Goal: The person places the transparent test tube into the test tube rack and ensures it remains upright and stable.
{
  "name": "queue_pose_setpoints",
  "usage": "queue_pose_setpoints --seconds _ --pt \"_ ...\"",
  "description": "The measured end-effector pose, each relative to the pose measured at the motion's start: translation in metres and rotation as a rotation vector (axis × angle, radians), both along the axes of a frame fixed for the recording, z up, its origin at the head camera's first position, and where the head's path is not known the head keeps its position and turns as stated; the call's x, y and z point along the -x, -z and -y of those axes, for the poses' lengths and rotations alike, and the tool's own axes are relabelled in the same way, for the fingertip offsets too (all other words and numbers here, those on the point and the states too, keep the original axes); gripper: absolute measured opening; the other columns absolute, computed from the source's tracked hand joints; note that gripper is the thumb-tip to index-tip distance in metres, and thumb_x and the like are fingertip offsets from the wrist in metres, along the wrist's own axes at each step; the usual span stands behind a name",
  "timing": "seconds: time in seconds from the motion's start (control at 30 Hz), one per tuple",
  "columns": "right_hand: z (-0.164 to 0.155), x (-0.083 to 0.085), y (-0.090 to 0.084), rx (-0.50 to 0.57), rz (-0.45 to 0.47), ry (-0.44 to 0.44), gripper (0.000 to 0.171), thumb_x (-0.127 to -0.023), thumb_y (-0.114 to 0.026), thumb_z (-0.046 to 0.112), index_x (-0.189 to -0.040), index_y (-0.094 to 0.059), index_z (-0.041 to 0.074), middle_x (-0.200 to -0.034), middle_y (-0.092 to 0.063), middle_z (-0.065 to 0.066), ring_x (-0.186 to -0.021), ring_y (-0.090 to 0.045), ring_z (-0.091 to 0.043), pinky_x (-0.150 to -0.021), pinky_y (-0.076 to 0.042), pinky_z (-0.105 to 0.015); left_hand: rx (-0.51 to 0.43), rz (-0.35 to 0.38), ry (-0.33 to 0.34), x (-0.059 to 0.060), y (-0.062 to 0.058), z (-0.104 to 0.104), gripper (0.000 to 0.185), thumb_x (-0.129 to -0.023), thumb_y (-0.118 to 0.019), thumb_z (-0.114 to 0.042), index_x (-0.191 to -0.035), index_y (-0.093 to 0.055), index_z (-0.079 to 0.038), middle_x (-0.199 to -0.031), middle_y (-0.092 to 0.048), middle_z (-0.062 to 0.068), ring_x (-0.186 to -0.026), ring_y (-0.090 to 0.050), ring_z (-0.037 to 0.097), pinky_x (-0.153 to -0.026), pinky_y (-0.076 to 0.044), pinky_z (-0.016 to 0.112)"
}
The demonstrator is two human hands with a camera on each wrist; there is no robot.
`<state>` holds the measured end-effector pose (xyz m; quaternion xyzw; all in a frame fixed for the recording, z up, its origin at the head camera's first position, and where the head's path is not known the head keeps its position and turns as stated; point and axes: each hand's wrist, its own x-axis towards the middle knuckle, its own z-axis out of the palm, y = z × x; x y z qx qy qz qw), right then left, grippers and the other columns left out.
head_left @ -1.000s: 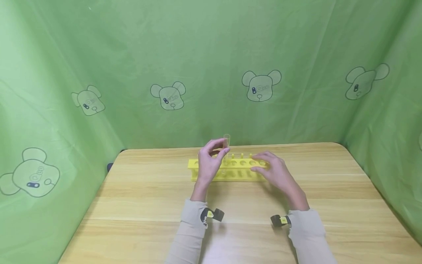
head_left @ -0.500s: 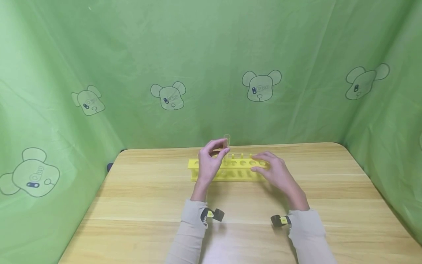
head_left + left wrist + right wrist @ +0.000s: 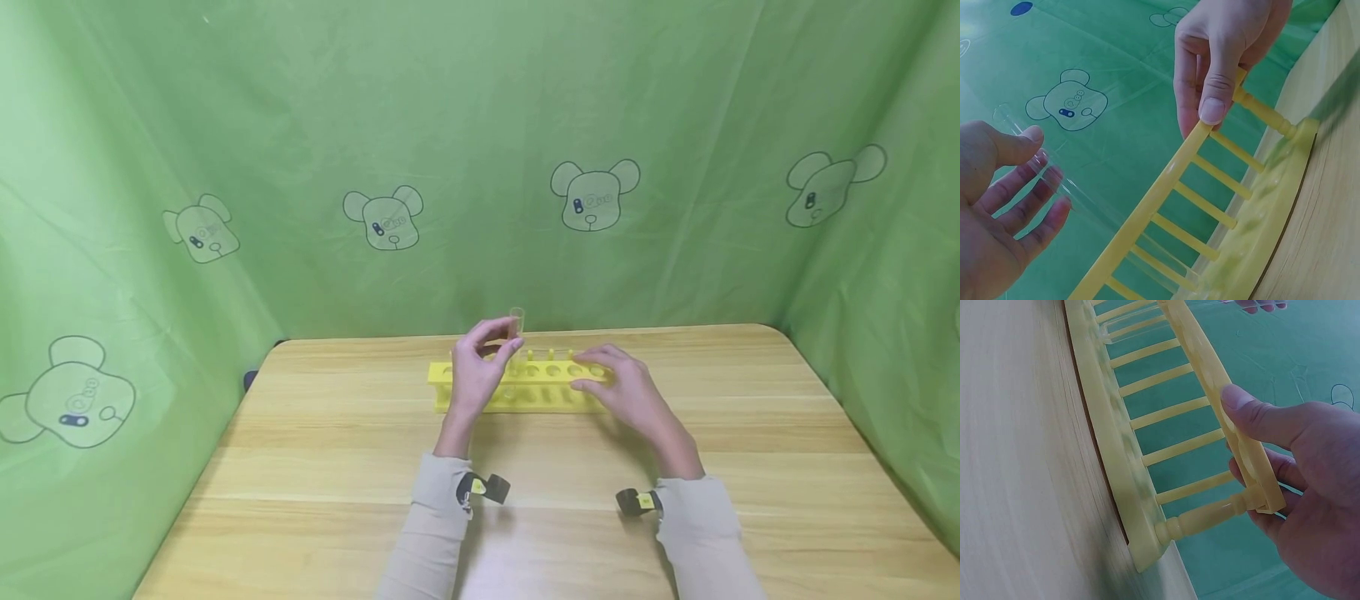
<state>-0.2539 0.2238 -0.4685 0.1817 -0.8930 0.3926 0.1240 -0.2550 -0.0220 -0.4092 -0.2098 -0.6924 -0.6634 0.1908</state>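
Nothing has shifted: left hand point(image 3: 480, 367) holds the glass tube point(image 3: 516, 333) upright, seated in the yellow rack point(image 3: 525, 387) near the bench's point(image 3: 337, 467) far edge, right hand point(image 3: 626, 392) gripping the rack's end, other holes seemingly empty.

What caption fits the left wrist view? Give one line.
Left hand holds a glass tube in the yellow rack; right hand steadies it.

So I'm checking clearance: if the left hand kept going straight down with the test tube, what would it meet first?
Probably the yellow rack's top rail: the left hand holds the test tube already in a hole.
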Motion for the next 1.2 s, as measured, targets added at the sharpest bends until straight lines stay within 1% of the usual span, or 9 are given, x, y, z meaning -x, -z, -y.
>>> queue_pose_setpoints --seconds 0.23,0.4,0.47,0.63,0.7,0.9,1.07,1.2 --pt "0.001 0.000 0.001 -0.007 0.002 0.000 0.044 -0.086 -0.084 0.015 -0.126 -0.070 0.002 -0.126 -0.066 -0.015 -0.119 -0.061 -0.039 -0.109 -0.046 -0.059 0.010 0.008 0.001 -0.001 -0.001 0.002 0.028 -0.089 -0.074 0.009 -0.116 -0.068 0.013 -0.110 -0.070 0.028 -0.100 -0.069 0.044 -0.088 -0.062 0.040" --pt "0.000 0.001 0.001 -0.013 -0.010 -0.002 0.044 -0.086 -0.084 0.014 -0.126 -0.070 0.002 -0.126 -0.066 -0.017 -0.118 -0.061 -0.041 -0.108 -0.046 -0.060 0.027 0.017 0.003 -0.001 0.000 0.002 0.028 -0.089 -0.074 0.008 -0.116 -0.068 0.012 -0.110 -0.070 0.027 -0.101 -0.069 0.043 -0.087 -0.061 0.031" --pt "0.000 0.000 0.001 -0.012 -0.007 -0.003 0.043 -0.086 -0.083 0.014 -0.126 -0.070 0.002 -0.127 -0.066 -0.017 -0.119 -0.061 -0.040 -0.108 -0.045 -0.060 0.033 0.022 0.003 -0.001 0.000 0.002 0.028 -0.089 -0.074 0.007 -0.116 -0.068 0.011 -0.111 -0.070 0.027 -0.101 -0.069 0.042 -0.087 -0.062 0.033" --pt "0.000 0.001 0.001 -0.011 -0.007 -0.002 0.043 -0.086 -0.084 0.014 -0.126 -0.070 0.002 -0.127 -0.066 -0.017 -0.119 -0.061 -0.040 -0.108 -0.045 -0.060 0.033 0.040 0.006 0.016 0.023 0.002 0.030 -0.089 -0.076 0.002 -0.118 -0.070 0.006 -0.114 -0.071 0.022 -0.102 -0.070 0.039 -0.089 -0.061 0.048" --pt "0.000 0.001 0.002 -0.009 -0.013 -0.004 0.043 -0.086 -0.084 0.014 -0.125 -0.070 0.001 -0.126 -0.066 -0.017 -0.118 -0.061 -0.041 -0.108 -0.046 -0.060 0.028 0.043 0.009 0.023 0.032 0.002 0.030 -0.090 -0.077 -0.001 -0.119 -0.071 0.003 -0.114 -0.072 0.020 -0.102 -0.071 0.036 -0.090 -0.060 0.051" --pt "0.001 0.001 0.002 -0.010 -0.011 -0.007 0.043 -0.086 -0.084 0.014 -0.125 -0.070 0.002 -0.127 -0.066 -0.017 -0.119 -0.061 -0.040 -0.108 -0.046 -0.059 0.025 0.038 0.013 0.023 0.032 0.003 0.029 -0.090 -0.078 -0.005 -0.118 -0.072 -0.001 -0.112 -0.073 0.014 -0.101 -0.071 0.030 -0.089 -0.060 0.052" --pt "0.001 0.000 0.002 -0.012 -0.011 -0.006 0.044 -0.086 -0.084 0.014 -0.125 -0.070 0.002 -0.127 -0.066 -0.016 -0.119 -0.061 -0.040 -0.108 -0.046 -0.059 0.031 0.040 0.010 0.024 0.033 0.003 0.029 -0.090 -0.078 -0.003 -0.118 -0.072 0.000 -0.111 -0.073 0.014 -0.101 -0.071 0.026 -0.089 -0.061 0.051" --pt "0.001 0.000 0.003 -0.010 -0.016 -0.003 0.044 -0.086 -0.084 0.014 -0.125 -0.070 0.001 -0.126 -0.066 -0.017 -0.119 -0.061 -0.041 -0.108 -0.046 -0.061 0.031 0.041 0.018 0.024 0.032 0.003 0.029 -0.090 -0.077 -0.001 -0.118 -0.071 0.001 -0.112 -0.073 0.014 -0.102 -0.071 0.026 -0.089 -0.060 0.052"
